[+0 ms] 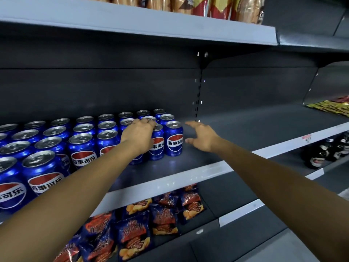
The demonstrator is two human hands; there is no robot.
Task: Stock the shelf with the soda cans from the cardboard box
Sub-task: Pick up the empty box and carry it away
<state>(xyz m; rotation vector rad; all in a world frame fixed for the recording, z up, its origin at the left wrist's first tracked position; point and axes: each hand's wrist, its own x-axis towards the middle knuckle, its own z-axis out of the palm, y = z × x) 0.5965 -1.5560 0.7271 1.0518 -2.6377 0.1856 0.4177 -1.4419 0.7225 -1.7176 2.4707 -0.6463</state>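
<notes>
My left hand point(138, 138) grips a soda can point(157, 143) from above; right hand point(201, 137) hovers open beside it; I'd seat it flush against its neighbours on the shelf point(207, 167)

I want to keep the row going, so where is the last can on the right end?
In the head view, the last can stands at the front right end of the block on the middle shelf, between the left hand and the right hand.
</notes>
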